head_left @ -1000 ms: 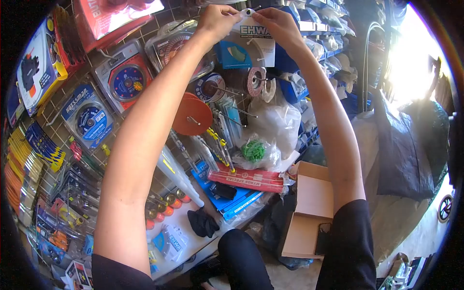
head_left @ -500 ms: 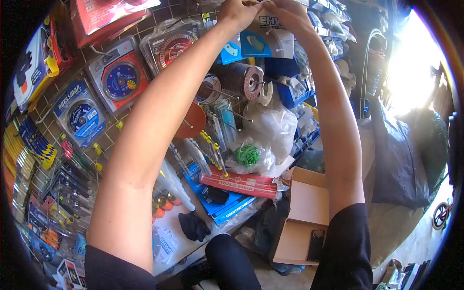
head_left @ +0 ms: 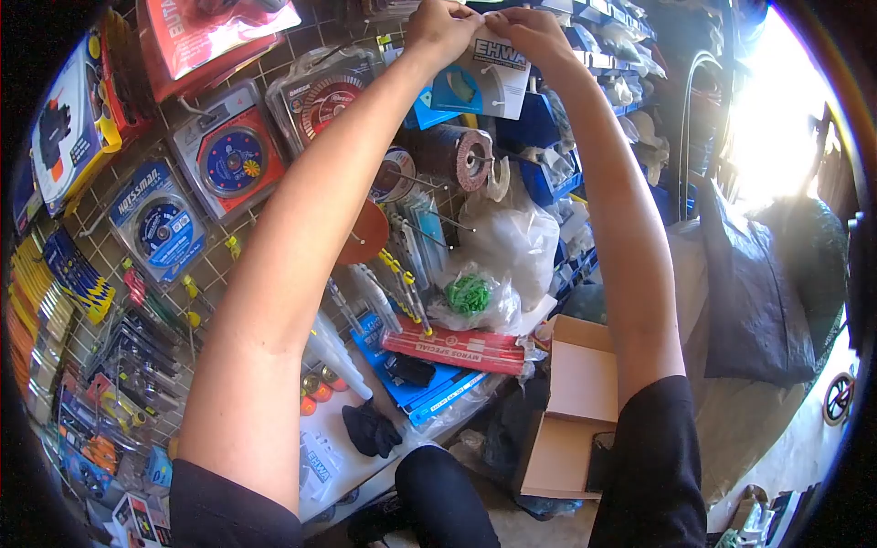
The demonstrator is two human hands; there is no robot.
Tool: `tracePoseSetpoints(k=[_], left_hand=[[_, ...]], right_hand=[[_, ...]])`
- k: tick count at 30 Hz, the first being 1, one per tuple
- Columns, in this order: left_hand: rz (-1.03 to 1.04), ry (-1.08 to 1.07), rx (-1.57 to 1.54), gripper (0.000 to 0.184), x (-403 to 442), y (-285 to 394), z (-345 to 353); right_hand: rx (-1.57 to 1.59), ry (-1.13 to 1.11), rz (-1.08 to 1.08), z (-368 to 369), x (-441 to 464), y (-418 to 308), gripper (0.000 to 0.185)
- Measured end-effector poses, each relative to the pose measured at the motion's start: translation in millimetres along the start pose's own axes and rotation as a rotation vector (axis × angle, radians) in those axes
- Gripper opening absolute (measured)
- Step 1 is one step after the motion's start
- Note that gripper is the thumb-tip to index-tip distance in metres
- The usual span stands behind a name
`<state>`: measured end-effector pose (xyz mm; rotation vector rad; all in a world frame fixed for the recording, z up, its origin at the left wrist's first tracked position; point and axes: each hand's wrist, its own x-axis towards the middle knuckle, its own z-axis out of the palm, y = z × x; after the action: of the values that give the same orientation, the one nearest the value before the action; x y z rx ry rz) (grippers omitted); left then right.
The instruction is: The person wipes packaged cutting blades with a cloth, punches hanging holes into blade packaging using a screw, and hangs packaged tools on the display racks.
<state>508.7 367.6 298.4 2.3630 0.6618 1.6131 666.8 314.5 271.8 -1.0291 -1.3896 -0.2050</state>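
Both arms reach up to the top of the view. My left hand (head_left: 442, 36) has its fingers pinched at the top edge of an EHWA card packet (head_left: 489, 84). Close beside it, my right hand (head_left: 533, 35) pinches the same top edge from the other side. The packet hangs upright below the fingers, printed in white and blue. Another blue packet (head_left: 429, 111) shows just behind it to the left. Grinding flap wheels (head_left: 461, 157) sit on a hook below.
Boxed discs (head_left: 232, 157) and a Hotssman disc pack (head_left: 160, 224) hang on the wire rack at left. An open cardboard box (head_left: 582, 370) lies low at right. Blue bins (head_left: 548, 173) line the right. A white shelf (head_left: 343, 457) holds a black cloth (head_left: 370, 431).
Compared with half a second ago, the hands and the packet appear slightly lower and further left in view. The fingers remain at the packet's top.
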Motion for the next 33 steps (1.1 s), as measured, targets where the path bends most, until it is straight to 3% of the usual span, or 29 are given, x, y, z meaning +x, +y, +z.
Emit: tracePoseSetpoints(k=[7,10,13,19,24,26,27,29,31,33], left_hand=[[0.049,0.081,0.123,0.022,-7,6,-4],[0.057,0.012,0.069,0.022,-11,6,-9],[0.080,0.077,0.138,0.021,-9,4,-5],[0.095,0.063,0.157,0.020,-5,-2,-7],[0.094,0.028,0.094,0.021,-8,-1,-8],[0.131,0.018,0.089,0.022,-8,-1,-3],[0.154,0.050,0.147,0.022,-6,-2,1],[0.172,0.085,0.217,0.021,-4,-1,2],[0.150,0.124,0.199,0.021,-6,4,1],[0.181,0.196,0.184,0.021,-7,-2,5]], right_hand=[[0.071,-0.175,0.170,-13,-1,-5,0.034],[0.117,-0.243,0.228,-19,1,-2,0.041],[0.123,-0.156,0.279,-12,0,-6,0.038],[0.240,-0.167,0.062,0,7,12,0.031],[0.121,-0.133,0.272,-6,-7,-16,0.032],[0.410,-0.133,0.385,7,-3,11,0.034],[0.405,-0.133,0.383,9,0,28,0.034],[0.519,-0.164,0.084,17,5,56,0.033],[0.315,0.094,0.170,26,-3,20,0.028],[0.310,0.093,0.081,32,2,26,0.027]])
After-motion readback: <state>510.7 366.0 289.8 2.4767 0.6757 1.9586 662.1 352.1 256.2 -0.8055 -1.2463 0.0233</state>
